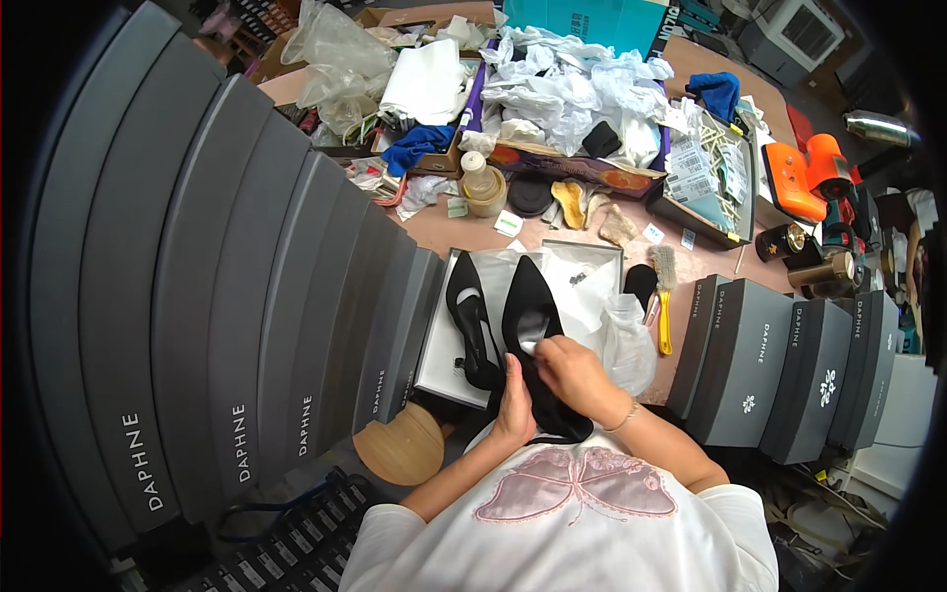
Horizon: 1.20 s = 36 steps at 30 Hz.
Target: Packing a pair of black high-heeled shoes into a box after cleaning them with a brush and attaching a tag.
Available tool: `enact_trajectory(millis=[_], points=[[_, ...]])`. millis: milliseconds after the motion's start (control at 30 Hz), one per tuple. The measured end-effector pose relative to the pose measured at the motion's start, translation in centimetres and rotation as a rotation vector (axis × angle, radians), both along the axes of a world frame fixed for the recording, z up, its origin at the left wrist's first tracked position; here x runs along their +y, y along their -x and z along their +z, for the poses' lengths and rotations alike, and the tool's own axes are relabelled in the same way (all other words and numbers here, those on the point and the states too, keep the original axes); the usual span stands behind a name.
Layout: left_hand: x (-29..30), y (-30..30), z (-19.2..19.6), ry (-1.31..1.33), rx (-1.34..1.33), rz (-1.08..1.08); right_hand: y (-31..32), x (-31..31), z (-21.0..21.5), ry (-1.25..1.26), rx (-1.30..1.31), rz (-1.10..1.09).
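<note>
A black pointed high-heeled shoe [527, 292] is held in front of my chest, toe pointing away. My left hand [515, 407] grips its left side near the heel. My right hand [575, 373] is closed at the shoe's opening, its fingers pinching a small white piece [529, 347] that looks like paper or cloth; part of it is hidden inside the shoe. Left of it, the matching black shoe [466, 306] lies in an open shallow box [439, 367] with a white inside. White tissue paper [572, 266] and a small dark packet [579, 278] lie in the box too.
Tall stacks of grey shoe boxes [237, 296] rise on my left; more grey boxes [750, 365] stand right. A yellow-handled brush [664, 306] and clear plastic bag [627, 345] lie beside the open box. Behind are a pump bottle [481, 185] and a carton of crumpled tissue [562, 89].
</note>
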<state>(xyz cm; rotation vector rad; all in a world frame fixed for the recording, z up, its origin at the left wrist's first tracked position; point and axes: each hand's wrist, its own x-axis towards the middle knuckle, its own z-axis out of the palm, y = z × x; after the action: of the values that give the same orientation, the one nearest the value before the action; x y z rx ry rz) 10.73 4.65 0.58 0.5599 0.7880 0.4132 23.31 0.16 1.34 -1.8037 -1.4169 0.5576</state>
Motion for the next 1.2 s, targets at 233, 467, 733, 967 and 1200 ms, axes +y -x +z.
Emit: enact_trajectory(millis=[233,467,733,967,1200], points=[[-0.7,0.4,-1.9,0.031,0.004,-0.008,-1.5,1.6,-0.3,0.06,0.423,-0.279],[-0.8,1.7,-3.4,0.005,0.021,-0.031,-1.9,2.0,-0.9,-0.017,0.133,-0.09],[0.0,1.8,1.1,0.181,0.009,-0.003,0.9,0.3,-0.1,0.137,-0.446,0.281],[-0.9,2.9,-1.0,0.119,0.284,0.058,-2.5,3.4,-4.7,-0.027,0.192,-0.095],[1.5,3.6,-0.9,0.049,0.165,0.07,-8.3,1.2,-8.6,0.553,-0.441,0.148]])
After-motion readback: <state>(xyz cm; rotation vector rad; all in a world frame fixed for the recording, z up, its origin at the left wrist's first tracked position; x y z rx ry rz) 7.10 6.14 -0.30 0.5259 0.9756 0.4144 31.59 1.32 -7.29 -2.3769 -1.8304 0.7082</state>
